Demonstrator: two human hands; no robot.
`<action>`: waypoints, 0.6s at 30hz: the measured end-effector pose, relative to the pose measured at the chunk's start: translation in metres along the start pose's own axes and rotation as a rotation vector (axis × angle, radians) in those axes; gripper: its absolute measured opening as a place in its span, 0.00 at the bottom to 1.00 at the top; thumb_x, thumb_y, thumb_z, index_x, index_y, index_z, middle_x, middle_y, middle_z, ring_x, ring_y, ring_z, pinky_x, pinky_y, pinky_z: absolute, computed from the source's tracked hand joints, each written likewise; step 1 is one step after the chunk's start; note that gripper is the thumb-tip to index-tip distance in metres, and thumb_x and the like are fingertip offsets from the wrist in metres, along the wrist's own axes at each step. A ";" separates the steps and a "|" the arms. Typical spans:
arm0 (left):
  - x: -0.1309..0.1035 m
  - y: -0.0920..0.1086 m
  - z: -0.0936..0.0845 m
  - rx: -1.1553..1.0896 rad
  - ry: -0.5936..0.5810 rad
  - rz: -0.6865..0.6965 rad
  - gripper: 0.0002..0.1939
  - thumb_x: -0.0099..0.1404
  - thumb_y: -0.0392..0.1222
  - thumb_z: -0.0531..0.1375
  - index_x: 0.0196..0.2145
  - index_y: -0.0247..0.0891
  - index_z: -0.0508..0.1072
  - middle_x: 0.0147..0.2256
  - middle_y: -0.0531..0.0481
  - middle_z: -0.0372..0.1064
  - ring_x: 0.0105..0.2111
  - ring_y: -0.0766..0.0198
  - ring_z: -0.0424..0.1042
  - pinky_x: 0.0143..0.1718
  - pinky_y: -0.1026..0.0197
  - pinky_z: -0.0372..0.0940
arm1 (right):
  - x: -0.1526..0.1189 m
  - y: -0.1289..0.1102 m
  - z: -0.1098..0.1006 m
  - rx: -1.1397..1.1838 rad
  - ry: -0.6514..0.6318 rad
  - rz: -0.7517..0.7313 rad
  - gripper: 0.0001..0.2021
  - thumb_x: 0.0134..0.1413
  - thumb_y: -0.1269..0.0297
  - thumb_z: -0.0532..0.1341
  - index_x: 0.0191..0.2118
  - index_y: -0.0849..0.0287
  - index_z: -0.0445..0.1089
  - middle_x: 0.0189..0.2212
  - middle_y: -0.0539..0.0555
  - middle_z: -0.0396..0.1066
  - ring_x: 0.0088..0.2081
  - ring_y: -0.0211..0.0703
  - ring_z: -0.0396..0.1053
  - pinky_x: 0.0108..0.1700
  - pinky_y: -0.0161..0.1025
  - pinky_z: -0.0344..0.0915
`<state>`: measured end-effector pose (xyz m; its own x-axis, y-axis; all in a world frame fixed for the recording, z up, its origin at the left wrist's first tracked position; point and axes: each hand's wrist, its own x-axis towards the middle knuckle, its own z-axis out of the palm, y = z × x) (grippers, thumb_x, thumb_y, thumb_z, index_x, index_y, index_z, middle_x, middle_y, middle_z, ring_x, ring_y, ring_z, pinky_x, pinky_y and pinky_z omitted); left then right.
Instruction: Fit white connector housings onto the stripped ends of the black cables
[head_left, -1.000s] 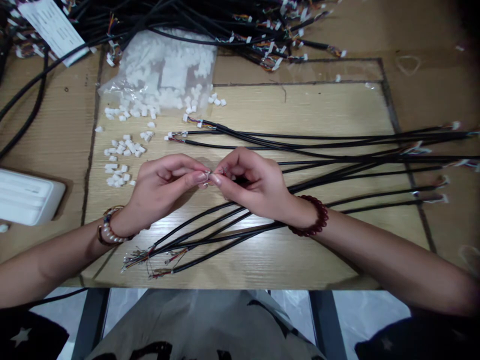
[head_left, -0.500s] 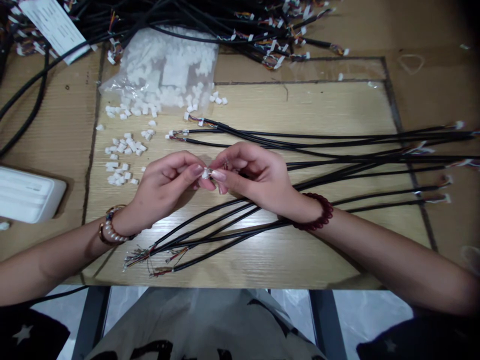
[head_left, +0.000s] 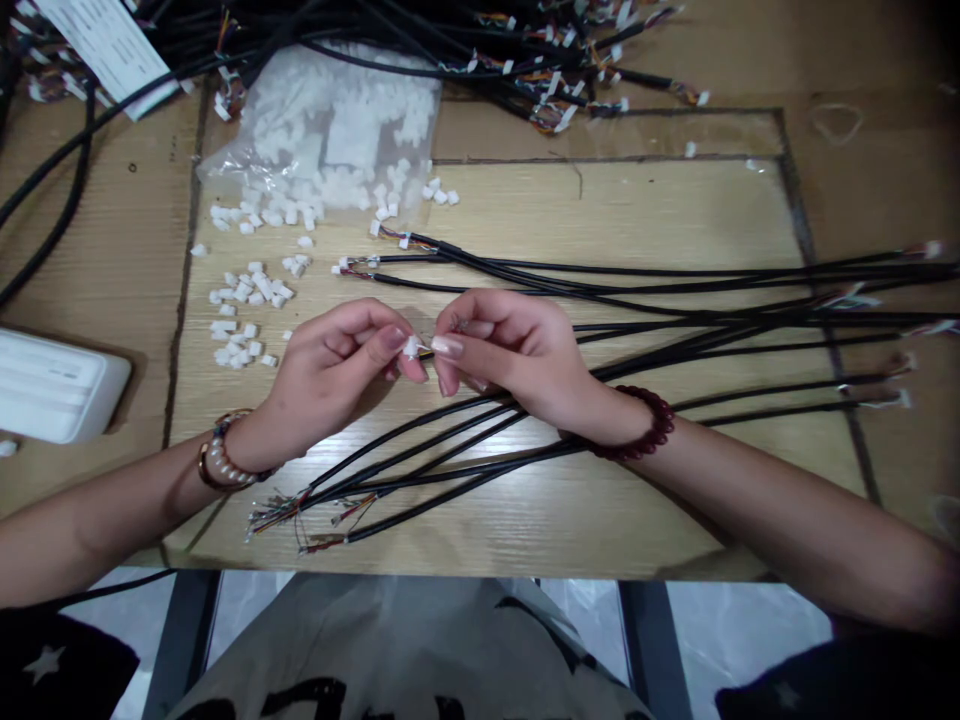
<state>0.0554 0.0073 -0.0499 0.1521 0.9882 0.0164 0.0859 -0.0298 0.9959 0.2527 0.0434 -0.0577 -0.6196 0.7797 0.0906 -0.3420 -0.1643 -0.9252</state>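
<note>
My left hand (head_left: 341, 370) pinches a small white connector (head_left: 411, 346) between thumb and forefinger. Just right of it, my right hand (head_left: 514, 355) is closed on thin wires (head_left: 426, 349) that run to the connector; a small gap separates the fingertips. Black cables (head_left: 450, 430) pass beneath my right hand, their stripped, coloured wire ends lying at the lower left. Farther back lie cables (head_left: 570, 268) with white connectors on their left ends. Loose white connectors (head_left: 259, 285) are scattered left of my hands.
An open plastic bag (head_left: 300, 130) of white connectors lies at the back. Behind it is a large heap of black cables (head_left: 420, 45) with a paper label (head_left: 112, 50). A white box-shaped device (head_left: 60, 385) rests at the left. The table's front edge is near my body.
My right hand has shifted slightly right, widening the gap between the fingertips and showing more of the wires. My left hand still holds the connector. The view has shifted a little.
</note>
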 end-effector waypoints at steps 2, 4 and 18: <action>0.000 0.001 0.000 0.011 -0.006 -0.004 0.18 0.68 0.58 0.67 0.31 0.40 0.78 0.24 0.50 0.78 0.25 0.65 0.74 0.29 0.64 0.69 | 0.001 -0.002 -0.002 -0.013 -0.012 0.049 0.09 0.59 0.67 0.71 0.33 0.64 0.71 0.24 0.48 0.76 0.24 0.29 0.69 0.24 0.27 0.60; 0.001 0.001 0.000 0.012 -0.013 -0.014 0.19 0.67 0.58 0.68 0.30 0.39 0.78 0.25 0.50 0.78 0.25 0.65 0.75 0.30 0.63 0.69 | 0.002 -0.003 -0.003 -0.036 -0.017 0.091 0.11 0.59 0.64 0.72 0.32 0.64 0.72 0.23 0.49 0.76 0.22 0.28 0.65 0.22 0.28 0.55; 0.001 0.000 -0.001 0.012 -0.059 -0.040 0.21 0.67 0.60 0.67 0.29 0.38 0.77 0.25 0.49 0.79 0.25 0.66 0.75 0.31 0.65 0.69 | 0.000 -0.002 -0.003 -0.051 0.000 0.100 0.13 0.53 0.69 0.75 0.30 0.63 0.70 0.23 0.48 0.77 0.25 0.30 0.73 0.30 0.27 0.69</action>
<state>0.0549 0.0088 -0.0499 0.2058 0.9782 -0.0285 0.1051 0.0069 0.9944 0.2556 0.0457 -0.0566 -0.6491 0.7607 -0.0029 -0.2419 -0.2100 -0.9473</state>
